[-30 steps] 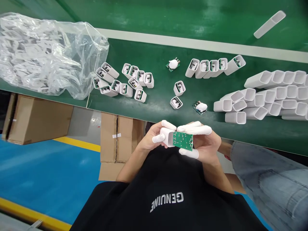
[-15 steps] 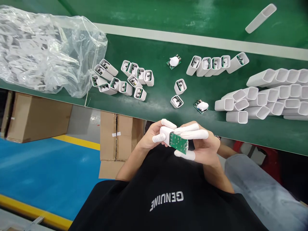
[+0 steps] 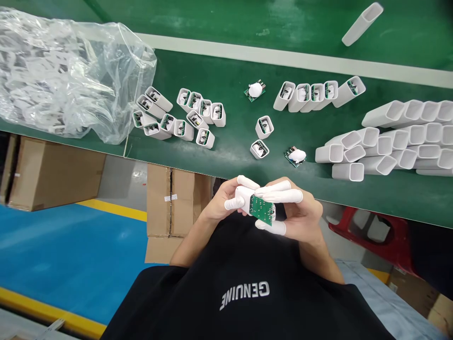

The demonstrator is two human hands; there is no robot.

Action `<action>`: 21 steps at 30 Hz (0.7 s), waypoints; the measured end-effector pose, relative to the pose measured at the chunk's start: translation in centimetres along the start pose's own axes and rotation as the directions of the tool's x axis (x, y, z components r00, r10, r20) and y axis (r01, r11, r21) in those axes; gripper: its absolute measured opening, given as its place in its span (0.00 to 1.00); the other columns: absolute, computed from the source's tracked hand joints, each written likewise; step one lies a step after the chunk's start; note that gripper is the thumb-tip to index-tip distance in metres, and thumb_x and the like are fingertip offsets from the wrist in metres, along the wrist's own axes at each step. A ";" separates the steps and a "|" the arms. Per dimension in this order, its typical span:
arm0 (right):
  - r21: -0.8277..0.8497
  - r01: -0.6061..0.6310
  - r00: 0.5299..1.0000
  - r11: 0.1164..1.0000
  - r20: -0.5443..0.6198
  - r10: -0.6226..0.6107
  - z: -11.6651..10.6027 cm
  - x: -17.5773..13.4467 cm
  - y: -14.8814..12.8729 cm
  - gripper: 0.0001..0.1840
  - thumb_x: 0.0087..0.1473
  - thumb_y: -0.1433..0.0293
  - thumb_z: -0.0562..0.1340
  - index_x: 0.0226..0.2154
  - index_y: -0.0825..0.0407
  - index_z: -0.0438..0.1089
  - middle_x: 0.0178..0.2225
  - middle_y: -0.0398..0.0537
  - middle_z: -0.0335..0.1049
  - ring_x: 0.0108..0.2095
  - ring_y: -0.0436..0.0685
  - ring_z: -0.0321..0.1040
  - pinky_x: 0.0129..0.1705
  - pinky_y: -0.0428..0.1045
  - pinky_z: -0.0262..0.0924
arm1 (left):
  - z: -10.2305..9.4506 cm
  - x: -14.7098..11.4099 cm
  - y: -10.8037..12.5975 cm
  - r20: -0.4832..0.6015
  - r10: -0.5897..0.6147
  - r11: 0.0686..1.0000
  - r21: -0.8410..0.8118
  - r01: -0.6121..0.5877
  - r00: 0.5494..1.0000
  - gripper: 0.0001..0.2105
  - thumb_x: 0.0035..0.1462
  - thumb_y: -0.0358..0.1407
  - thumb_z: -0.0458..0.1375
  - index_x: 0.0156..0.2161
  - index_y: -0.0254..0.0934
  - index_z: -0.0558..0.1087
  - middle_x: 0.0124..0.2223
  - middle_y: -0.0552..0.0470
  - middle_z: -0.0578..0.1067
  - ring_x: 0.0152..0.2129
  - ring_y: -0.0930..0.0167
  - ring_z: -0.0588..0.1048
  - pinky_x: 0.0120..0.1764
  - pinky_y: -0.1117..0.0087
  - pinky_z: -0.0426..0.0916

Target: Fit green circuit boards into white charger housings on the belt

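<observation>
Close to my body, below the table edge, my left hand (image 3: pixel 230 199) is closed around a white plastic housing (image 3: pixel 243 198), its fingertips in white finger cots. A green circuit board (image 3: pixel 261 209) sticks out of the housing's right end, its solder side facing up. My right hand (image 3: pixel 295 208), also in finger cots, grips the board between fingers above and thumb below. The board's far side is hidden. On the table ahead lie two loose circuit boards with white blobs, one nearer (image 3: pixel 296 156) and one farther (image 3: pixel 255 90). Two filled housings (image 3: pixel 264 127) stand between them.
Several filled housings (image 3: pixel 183 130) stand at left, with more (image 3: pixel 316 98) farther right. Open white housings (image 3: pixel 380 146) are stacked at the right. A clear bag of white parts (image 3: pixel 71 80) lies at far left. One housing (image 3: pixel 363 24) lies beyond the pale strip. A red stool (image 3: pixel 375 241) stands right.
The circuit board shows slightly less outside the housing, and my right hand has shifted a little left. The lone far housing has moved left. Another person's leg at right has moved away, uncovering the red stool.
</observation>
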State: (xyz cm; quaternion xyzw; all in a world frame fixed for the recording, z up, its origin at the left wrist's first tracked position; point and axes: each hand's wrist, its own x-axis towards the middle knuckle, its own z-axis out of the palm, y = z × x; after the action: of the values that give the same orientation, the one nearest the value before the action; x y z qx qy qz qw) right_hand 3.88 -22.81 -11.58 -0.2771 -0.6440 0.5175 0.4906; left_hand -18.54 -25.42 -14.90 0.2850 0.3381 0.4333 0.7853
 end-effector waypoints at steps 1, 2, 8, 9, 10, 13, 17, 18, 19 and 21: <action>-0.002 -0.003 1.000 1.000 0.004 0.003 0.0 0.0 0.0 0.41 0.50 0.71 0.86 0.64 0.35 0.81 0.51 0.50 0.86 0.46 0.66 0.82 0.44 0.63 0.82 | 0.0 0.0 0.0 0.002 0.002 1.000 -0.007 -0.002 1.000 0.30 0.55 0.60 0.77 0.52 0.37 0.83 0.33 0.51 0.80 0.19 0.74 0.73 0.23 0.74 0.69; -0.007 -0.006 1.000 1.000 0.006 0.006 0.0 -0.1 0.0 0.41 0.50 0.71 0.86 0.64 0.35 0.81 0.51 0.50 0.86 0.46 0.66 0.82 0.43 0.63 0.82 | 0.0 0.1 0.0 0.006 0.004 1.000 -0.013 -0.004 1.000 0.30 0.56 0.59 0.77 0.52 0.37 0.83 0.33 0.51 0.80 0.19 0.74 0.73 0.22 0.74 0.68; -0.183 -0.008 1.000 0.983 -0.006 0.007 0.1 0.3 -0.5 0.37 0.53 0.69 0.84 0.63 0.33 0.80 0.57 0.50 0.81 0.49 0.66 0.81 0.49 0.65 0.82 | 0.4 0.2 -0.2 0.030 0.014 0.999 -0.039 -0.012 0.999 0.29 0.57 0.58 0.78 0.51 0.38 0.80 0.33 0.52 0.80 0.19 0.75 0.75 0.21 0.76 0.66; -0.239 -0.005 1.000 0.971 -0.001 0.005 0.1 0.4 -0.6 0.37 0.54 0.67 0.84 0.63 0.33 0.79 0.59 0.51 0.80 0.51 0.67 0.81 0.51 0.65 0.82 | 0.5 0.2 -0.2 0.034 0.016 0.999 -0.050 -0.014 0.999 0.29 0.57 0.58 0.77 0.51 0.38 0.79 0.33 0.52 0.80 0.19 0.74 0.75 0.21 0.76 0.66; -0.294 0.000 1.000 0.956 0.006 0.002 0.1 0.5 -0.7 0.37 0.55 0.64 0.84 0.64 0.33 0.78 0.61 0.51 0.78 0.53 0.67 0.80 0.53 0.66 0.82 | 0.6 0.2 -0.3 0.038 0.019 0.998 -0.062 -0.016 0.999 0.29 0.58 0.57 0.77 0.51 0.38 0.78 0.34 0.52 0.80 0.19 0.74 0.75 0.20 0.76 0.66; -0.402 0.074 0.997 0.912 0.017 -0.073 -0.1 0.5 -0.6 0.46 0.55 0.55 0.84 0.71 0.36 0.72 0.62 0.55 0.77 0.56 0.70 0.80 0.56 0.68 0.82 | 1.0 0.3 -0.3 0.040 0.037 0.994 -0.105 -0.032 0.999 0.27 0.60 0.57 0.76 0.51 0.39 0.76 0.38 0.52 0.80 0.19 0.75 0.75 0.20 0.77 0.66; -0.523 0.217 0.970 0.824 0.019 -0.243 0.0 0.4 0.0 0.50 0.55 0.55 0.85 0.73 0.41 0.68 0.58 0.56 0.80 0.51 0.68 0.81 0.49 0.65 0.84 | 1.6 0.4 0.0 -0.057 0.094 0.985 -0.141 -0.101 0.994 0.24 0.60 0.54 0.77 0.47 0.40 0.74 0.42 0.52 0.77 0.26 0.73 0.78 0.28 0.74 0.74; -0.558 0.243 0.962 0.794 0.033 -0.271 0.2 0.3 0.3 0.48 0.55 0.57 0.85 0.71 0.42 0.69 0.56 0.56 0.80 0.49 0.67 0.81 0.48 0.64 0.84 | 1.8 0.4 0.0 -0.107 0.113 0.983 -0.135 -0.127 0.988 0.24 0.59 0.53 0.78 0.45 0.40 0.74 0.42 0.52 0.77 0.29 0.73 0.78 0.32 0.73 0.76; -0.590 0.268 0.953 0.762 0.049 -0.298 0.4 0.3 0.5 0.45 0.56 0.58 0.84 0.70 0.42 0.70 0.55 0.55 0.81 0.48 0.66 0.81 0.46 0.63 0.84 | 1.9 0.4 0.0 -0.151 0.130 0.981 -0.125 -0.149 0.980 0.24 0.57 0.52 0.79 0.44 0.40 0.74 0.41 0.53 0.76 0.32 0.72 0.77 0.35 0.72 0.76; -0.648 0.302 0.935 0.700 0.058 -0.349 0.8 0.1 1.1 0.39 0.57 0.61 0.84 0.66 0.40 0.72 0.53 0.53 0.82 0.46 0.65 0.82 0.44 0.63 0.83 | 2.0 0.3 -0.1 -0.204 0.153 0.978 -0.108 -0.177 0.967 0.25 0.55 0.52 0.81 0.42 0.40 0.74 0.39 0.54 0.74 0.33 0.72 0.75 0.39 0.72 0.75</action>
State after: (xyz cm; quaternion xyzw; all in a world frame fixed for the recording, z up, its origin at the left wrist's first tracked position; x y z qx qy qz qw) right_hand 2.92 -22.73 -12.52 -0.3287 -0.8036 0.1584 0.4702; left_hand -16.78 -25.50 -13.84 0.2186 0.3604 0.5434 0.7260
